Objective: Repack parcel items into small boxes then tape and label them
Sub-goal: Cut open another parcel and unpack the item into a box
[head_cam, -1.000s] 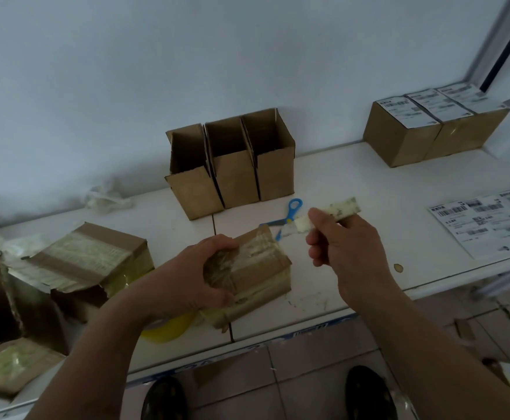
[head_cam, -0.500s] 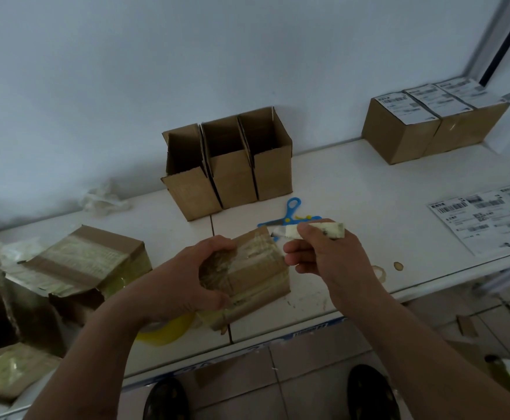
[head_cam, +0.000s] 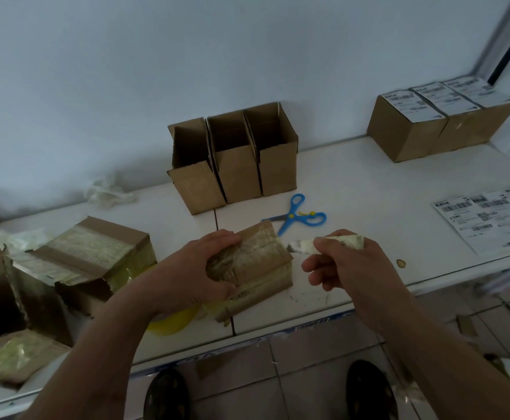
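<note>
While gripping the parcel: left hand.

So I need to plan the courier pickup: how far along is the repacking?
Done: three labelled boxes sit closed at the back right. In hand: left hand grips a taped parcel; right hand holds a tape-wrapped blade at its edge. Left: three open boxes unfilled, more parcels and a label sheet waiting.

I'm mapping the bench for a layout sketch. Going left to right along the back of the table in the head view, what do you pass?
Crumpled plastic → three open empty boxes → blue scissors → three labelled boxes
</note>
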